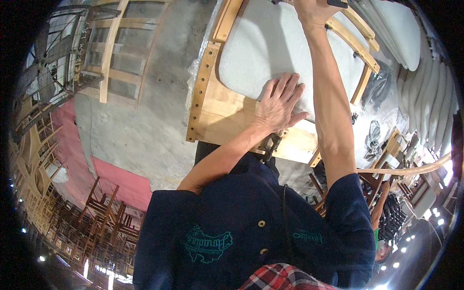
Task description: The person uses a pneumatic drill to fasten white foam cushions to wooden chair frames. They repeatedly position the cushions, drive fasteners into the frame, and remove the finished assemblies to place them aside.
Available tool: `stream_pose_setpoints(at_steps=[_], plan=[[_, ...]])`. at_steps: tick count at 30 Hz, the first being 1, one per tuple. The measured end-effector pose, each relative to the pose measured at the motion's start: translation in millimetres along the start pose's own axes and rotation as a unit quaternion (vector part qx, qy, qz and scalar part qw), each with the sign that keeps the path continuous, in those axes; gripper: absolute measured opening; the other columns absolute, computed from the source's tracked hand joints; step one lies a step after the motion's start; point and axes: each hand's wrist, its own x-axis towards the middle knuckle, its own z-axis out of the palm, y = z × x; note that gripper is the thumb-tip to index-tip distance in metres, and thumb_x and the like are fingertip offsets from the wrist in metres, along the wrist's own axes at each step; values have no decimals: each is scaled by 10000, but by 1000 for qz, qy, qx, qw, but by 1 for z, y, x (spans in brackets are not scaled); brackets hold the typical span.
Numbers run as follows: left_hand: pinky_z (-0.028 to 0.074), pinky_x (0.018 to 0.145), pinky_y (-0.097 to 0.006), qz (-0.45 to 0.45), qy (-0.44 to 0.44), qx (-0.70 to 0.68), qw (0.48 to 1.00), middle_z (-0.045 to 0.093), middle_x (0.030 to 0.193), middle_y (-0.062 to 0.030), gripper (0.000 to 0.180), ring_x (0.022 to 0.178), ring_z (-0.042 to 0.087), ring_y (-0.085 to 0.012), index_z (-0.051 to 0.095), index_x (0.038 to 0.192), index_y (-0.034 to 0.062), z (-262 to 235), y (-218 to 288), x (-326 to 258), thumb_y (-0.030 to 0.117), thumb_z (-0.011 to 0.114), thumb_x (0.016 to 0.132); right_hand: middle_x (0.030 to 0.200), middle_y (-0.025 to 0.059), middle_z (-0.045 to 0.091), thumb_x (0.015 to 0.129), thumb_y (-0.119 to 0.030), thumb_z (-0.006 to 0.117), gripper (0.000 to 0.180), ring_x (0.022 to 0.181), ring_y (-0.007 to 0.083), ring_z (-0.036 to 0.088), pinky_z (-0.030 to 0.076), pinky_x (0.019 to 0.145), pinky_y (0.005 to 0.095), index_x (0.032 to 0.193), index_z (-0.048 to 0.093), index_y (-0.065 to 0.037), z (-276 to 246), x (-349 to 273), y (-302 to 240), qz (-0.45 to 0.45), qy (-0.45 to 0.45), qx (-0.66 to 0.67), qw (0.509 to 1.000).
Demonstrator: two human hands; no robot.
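Note:
A pale grey-white padded panel (251, 53) with rounded corners lies on a light wooden board (222, 108). My left hand (280, 104) rests flat near the panel's near edge, fingers spread, holding nothing. My right arm stretches across the panel to its far side. The picture's upper edge cuts off my right hand (311, 12), so its fingers are hidden. Beside that hand shows a bit of a black object (337, 3), too cropped to name; whether I grip it is unclear. A dark metal clamp-like part (273, 142) sits at the board's near edge, below my left hand.
A wooden strip with holes (199, 96) borders the board on the left. Curved wooden bars (355, 38) stand on the right, near stacked pale panels (423, 96). Slatted wooden frames (111, 53) lie at the far left. Another person (379, 227) is at the lower right.

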Motion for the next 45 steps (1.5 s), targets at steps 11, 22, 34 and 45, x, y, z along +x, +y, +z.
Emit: stream_pose_setpoints(at_steps=[11,22,34,45], plan=[[318,1141,-536,47,1,-65,997,552,1453,-129,739,1368,457,-330,635,1302,40,-20,-23,1,654,621,891,775,33,629,884,37,658,180,655,135,607,522,644,297,1025,597,-58,2,-1,15,2,9,-6,1000],[506,971,-424,40,179,-114,976,729,1133,-68,336,1107,649,-262,736,953,57,-23,-61,24,327,823,772,747,32,622,888,35,631,197,652,138,615,518,630,294,1056,582,-55,-2,-3,6,-1,26,-24,999],[484,993,-424,35,178,-101,978,722,1136,-59,302,1122,632,-242,730,935,65,-26,-60,24,320,813,796,755,36,641,891,10,652,182,591,118,595,490,554,277,1061,606,-39,4,3,1,74,30,29,996],[465,1030,-409,31,167,-82,982,718,1151,-39,305,1147,616,-222,747,947,76,-27,-59,22,350,786,821,740,38,630,909,14,666,202,562,93,550,442,514,247,1084,594,-58,3,3,5,48,0,87,995]])
